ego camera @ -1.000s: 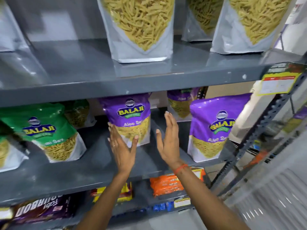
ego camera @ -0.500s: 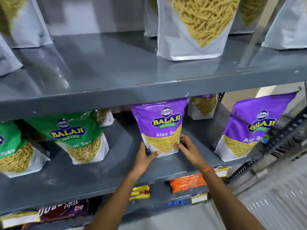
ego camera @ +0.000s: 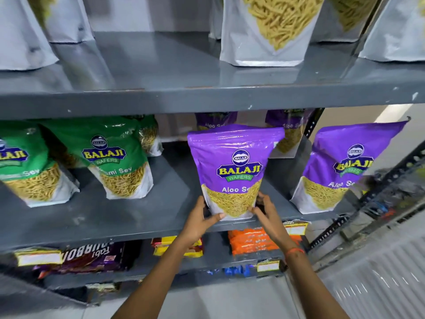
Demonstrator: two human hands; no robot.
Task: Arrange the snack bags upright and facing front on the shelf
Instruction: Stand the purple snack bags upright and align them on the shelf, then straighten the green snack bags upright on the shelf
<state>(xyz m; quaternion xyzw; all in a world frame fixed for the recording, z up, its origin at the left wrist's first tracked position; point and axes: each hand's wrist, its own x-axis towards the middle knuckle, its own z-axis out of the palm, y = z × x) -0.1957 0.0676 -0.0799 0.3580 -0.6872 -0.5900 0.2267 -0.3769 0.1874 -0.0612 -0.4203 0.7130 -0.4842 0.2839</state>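
A purple Balaji Aloo Sev bag (ego camera: 234,166) stands upright, label to the front, near the front edge of the grey middle shelf (ego camera: 115,217). My left hand (ego camera: 202,221) grips its lower left corner and my right hand (ego camera: 264,212) grips its lower right corner. A second purple bag (ego camera: 340,169) leans to the right of it. Two more purple bags (ego camera: 289,134) stand behind. Green Balaji bags (ego camera: 115,162) stand at the left.
The upper shelf (ego camera: 207,97) holds white bags of yellow sticks (ego camera: 271,31). The shelf below carries orange packs (ego camera: 250,242), yellow packs and a dark biscuit pack (ego camera: 92,256). A perforated metal upright (ego camera: 368,199) runs down the right side.
My hands went from open in front of the purple bag to gripping its bottom corners. The bag has come forward to the shelf's front edge, and the view has shifted left and closer.
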